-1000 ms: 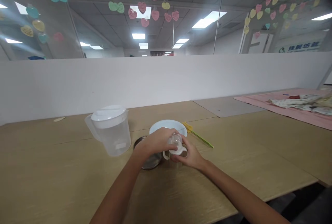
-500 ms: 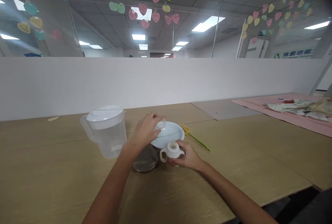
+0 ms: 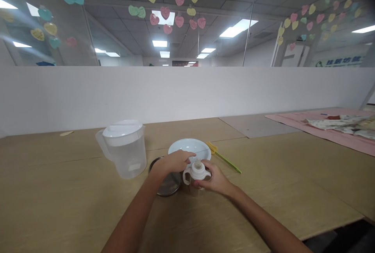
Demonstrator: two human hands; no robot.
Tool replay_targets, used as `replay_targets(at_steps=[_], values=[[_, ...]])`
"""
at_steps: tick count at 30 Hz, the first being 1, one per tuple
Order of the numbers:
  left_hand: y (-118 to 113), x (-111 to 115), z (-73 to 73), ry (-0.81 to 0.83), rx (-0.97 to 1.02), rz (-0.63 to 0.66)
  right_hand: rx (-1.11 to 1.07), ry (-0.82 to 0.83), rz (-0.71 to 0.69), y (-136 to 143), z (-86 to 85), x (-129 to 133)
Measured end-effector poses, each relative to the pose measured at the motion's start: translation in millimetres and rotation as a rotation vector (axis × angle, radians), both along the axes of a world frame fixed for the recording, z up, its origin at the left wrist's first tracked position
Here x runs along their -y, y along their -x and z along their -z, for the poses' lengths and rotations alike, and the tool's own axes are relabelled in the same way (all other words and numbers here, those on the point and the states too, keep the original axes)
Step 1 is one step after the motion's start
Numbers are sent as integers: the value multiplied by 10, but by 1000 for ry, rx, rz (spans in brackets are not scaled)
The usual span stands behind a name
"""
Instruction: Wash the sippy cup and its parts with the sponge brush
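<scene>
My right hand (image 3: 217,178) is closed round a small bottle (image 3: 197,171) that has a white collar, two handles and a clear teat. It is upright at the front edge of a white bowl (image 3: 179,146). Just left of the bottle, my left hand (image 3: 175,161) reaches over the near side of the bowl, index finger stretched out and nothing clearly visible in its grasp. Beneath that hand lies a round metal dish (image 3: 169,186), partly covered by it. No clear cap can be made out.
A lidded clear pitcher (image 3: 130,155) stands to the left. Right of the bowl lies a green-handled brush (image 3: 228,162) with a yellow head. A pink cloth (image 3: 340,137) with fabric on it covers the far right, and a white wall (image 3: 175,92) runs behind the table.
My left hand has come down and toward the bottle, and the clear cap it held is no longer visible. My right hand keeps its hold. The view has shifted slightly.
</scene>
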State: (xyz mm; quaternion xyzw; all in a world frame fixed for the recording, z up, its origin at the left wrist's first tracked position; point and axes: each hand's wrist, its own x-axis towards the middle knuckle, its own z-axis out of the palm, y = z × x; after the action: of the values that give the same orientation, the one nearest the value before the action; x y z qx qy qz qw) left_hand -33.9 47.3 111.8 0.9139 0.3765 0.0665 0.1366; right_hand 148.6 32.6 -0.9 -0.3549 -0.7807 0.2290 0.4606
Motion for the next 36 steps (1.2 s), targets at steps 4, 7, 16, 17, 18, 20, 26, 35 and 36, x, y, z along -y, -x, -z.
replay_targets(at_steps=[4,7,16,17,18,20,26,35,36], values=[[-46,213,-188,124,146,137,-10,39,-49,3,-30,1],[-118,314,-208,67,125,245,11,70,-85,-13,-42,1],[-159,148,-95,42,194,119,69,-73,-54,-27,64,-36],[-155,132,-93,51,208,125,72,-85,-47,-23,75,-39],[-154,121,-90,58,219,137,73,-92,-40,-20,85,-41],[-160,114,-84,54,231,160,72,-98,-25,-17,99,-44],[-196,146,-66,-80,175,192,55,-96,15,-21,98,-36],[-443,257,-6,-421,-138,-66,29,-37,38,9,118,10],[-453,275,-19,-421,-152,-64,31,-44,42,8,126,9]])
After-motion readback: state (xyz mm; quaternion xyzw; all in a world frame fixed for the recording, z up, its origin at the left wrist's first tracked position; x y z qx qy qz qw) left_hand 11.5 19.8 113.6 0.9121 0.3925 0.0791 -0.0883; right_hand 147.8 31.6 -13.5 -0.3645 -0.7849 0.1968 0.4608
